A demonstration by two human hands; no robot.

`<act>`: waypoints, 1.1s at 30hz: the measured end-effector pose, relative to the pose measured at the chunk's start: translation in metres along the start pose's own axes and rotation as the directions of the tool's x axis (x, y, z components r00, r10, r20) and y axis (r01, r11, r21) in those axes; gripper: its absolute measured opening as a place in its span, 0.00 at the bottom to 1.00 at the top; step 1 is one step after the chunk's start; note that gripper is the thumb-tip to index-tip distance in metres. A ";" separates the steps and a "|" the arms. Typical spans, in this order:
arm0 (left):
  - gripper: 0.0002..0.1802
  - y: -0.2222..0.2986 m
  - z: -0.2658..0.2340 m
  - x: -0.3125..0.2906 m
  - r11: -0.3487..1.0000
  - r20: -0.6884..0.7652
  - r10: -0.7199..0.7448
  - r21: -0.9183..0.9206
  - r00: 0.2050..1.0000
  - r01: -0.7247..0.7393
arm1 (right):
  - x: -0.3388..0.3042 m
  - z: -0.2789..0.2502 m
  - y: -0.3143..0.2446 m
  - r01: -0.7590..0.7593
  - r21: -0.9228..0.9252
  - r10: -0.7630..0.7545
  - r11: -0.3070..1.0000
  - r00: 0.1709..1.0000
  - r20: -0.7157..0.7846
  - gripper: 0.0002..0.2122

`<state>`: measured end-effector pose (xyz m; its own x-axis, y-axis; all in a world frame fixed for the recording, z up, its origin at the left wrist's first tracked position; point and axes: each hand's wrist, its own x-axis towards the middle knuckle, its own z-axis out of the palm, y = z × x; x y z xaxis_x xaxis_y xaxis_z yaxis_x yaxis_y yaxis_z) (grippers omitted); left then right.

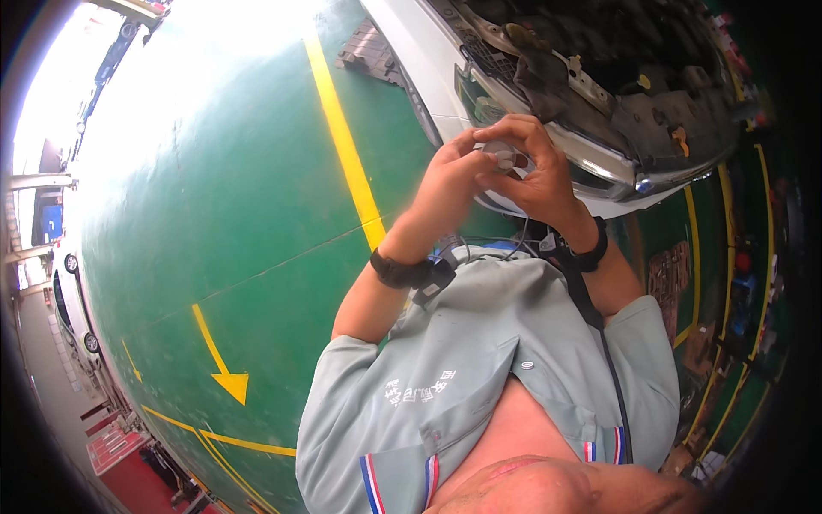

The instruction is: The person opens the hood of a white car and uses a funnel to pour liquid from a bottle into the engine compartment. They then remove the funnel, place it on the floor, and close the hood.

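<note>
Left hand [452,171] and right hand [548,176] hold a small pale part [503,158]. White car [424,73], engine bay [625,94] exposed, stands beyond the grip; yellow floor line [341,137] runs left.

A car repair workshop

The place looks like a vehicle workshop. At the upper right stands a white car [411,38] with its engine bay [651,111] uncovered, showing dark machinery, hoses and metal parts behind the headlight. The glossy green floor [214,231] is marked like a garage: a broad yellow stripe [342,141] runs beside the car, and a yellow arrow [229,385] is painted at lower left. Near the left edge, a second white car [75,300] is parked. Below it is a red unit [124,467], bench or cabinet, too distorted to tell. Strong light floods the upper left.
</note>
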<state>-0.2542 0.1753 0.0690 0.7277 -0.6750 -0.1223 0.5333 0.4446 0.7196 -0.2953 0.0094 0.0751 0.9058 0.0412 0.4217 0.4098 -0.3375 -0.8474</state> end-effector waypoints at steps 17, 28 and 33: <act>0.26 0.008 -0.007 -0.029 0.977 -0.209 0.087 0.209 0.974 -0.042 | 0.005 0.022 0.000 0.062 -0.058 -0.055 0.996 0.991 0.120 0.22; 0.20 -0.025 -0.026 -0.009 0.993 -0.193 0.118 0.004 0.974 -0.120 | 0.014 0.022 0.000 0.009 -0.039 0.003 0.999 0.955 0.297 0.23; 0.16 -0.014 -0.023 -0.010 0.997 -0.229 0.070 0.058 0.971 -0.058 | 0.016 0.022 0.016 -0.013 0.021 0.006 1.000 0.956 0.294 0.22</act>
<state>-0.2591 0.1895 0.0441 0.8425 -0.4892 -0.2254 0.4644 0.4478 0.7640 -0.2719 0.0251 0.0614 0.8999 0.3137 0.3031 0.4003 -0.3178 -0.8595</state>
